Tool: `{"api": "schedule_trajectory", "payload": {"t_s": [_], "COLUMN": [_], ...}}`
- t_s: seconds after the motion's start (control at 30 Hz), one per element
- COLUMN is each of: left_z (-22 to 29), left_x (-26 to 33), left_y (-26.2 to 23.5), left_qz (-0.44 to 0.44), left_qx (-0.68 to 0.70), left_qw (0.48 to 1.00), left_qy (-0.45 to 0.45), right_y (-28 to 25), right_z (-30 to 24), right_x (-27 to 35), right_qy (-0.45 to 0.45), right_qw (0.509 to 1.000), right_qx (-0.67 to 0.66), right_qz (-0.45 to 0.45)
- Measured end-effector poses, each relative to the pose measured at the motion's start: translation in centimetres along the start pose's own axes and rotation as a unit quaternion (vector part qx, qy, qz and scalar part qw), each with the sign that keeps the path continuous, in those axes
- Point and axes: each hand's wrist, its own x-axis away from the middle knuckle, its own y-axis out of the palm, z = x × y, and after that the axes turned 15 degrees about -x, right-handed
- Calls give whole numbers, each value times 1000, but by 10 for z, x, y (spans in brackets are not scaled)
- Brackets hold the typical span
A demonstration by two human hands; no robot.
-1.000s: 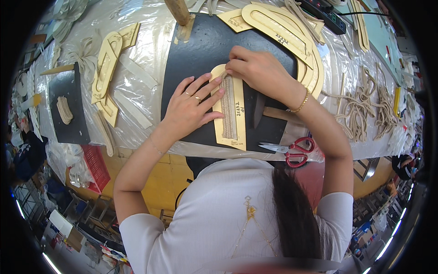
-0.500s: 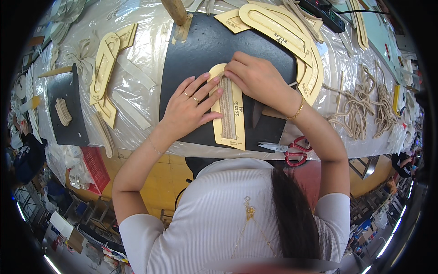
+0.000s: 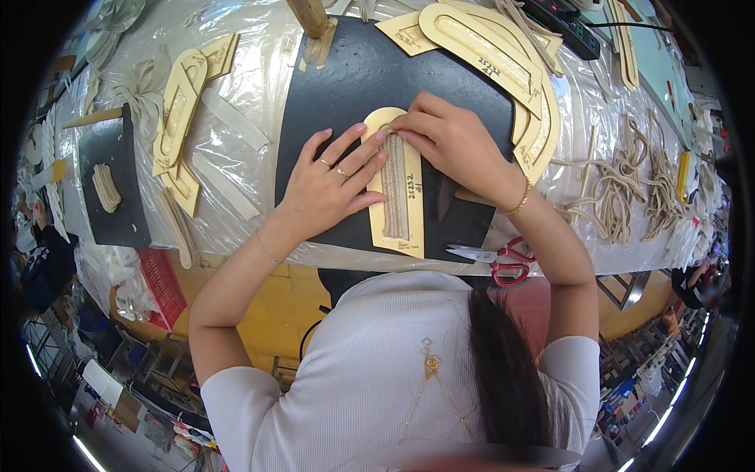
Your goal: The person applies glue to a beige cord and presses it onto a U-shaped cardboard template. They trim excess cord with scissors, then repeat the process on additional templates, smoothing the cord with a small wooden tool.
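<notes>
On a black board (image 3: 346, 86) in front of me lies a flat yellow template (image 3: 412, 224) with a rounded far end and a long slot. Beige braided cord (image 3: 395, 197) fills that slot in lengthwise rows. My left hand (image 3: 334, 177) rests with spread fingers across the template's left side, its fingertips touching the cord. At the rounded end my right hand (image 3: 456, 141) is closed, thumb and forefinger pinching the cord; the exact bit gripped is mostly hidden.
Red-handled scissors (image 3: 503, 259) lie near the table's front edge. More yellow templates are stacked at far right (image 3: 487, 59) and left (image 3: 179, 110). Loose beige cords (image 3: 621, 181) tangle on the right. A wooden handle (image 3: 311, 17) rises at the board's far edge.
My right hand has shifted very slightly right at the rounded end, still pinching. My left hand stays spread on the template. The whole view has moved a little.
</notes>
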Motion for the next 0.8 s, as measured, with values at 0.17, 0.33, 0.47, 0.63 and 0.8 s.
{"api": "schedule_trajectory", "payload": {"t_s": [0.17,0.33,0.47,0.63,0.8], "left_z": [1,2,3,3,4], "left_x": [-1,-1,-2,-3,-3], "left_y": [0,-2,-2,1,0], "left_qz": [-2,-7,-7,4,1], "left_qx": [-7,-7,-4,18,32], "left_qw": [1000,1000,1000,1000,999], "left_qy": [-1,-8,-9,-11,-17], "right_y": [7,10,11,14,13], "right_z": [1,-1,-4,-7,-11], "right_x": [6,10,14,14,12], "right_qy": [-29,-59,-52,-74,-80], "right_qw": [999,996,997,992,984], "right_qx": [20,67,63,98,151], "right_qz": [19,18,20,2,-40]}}
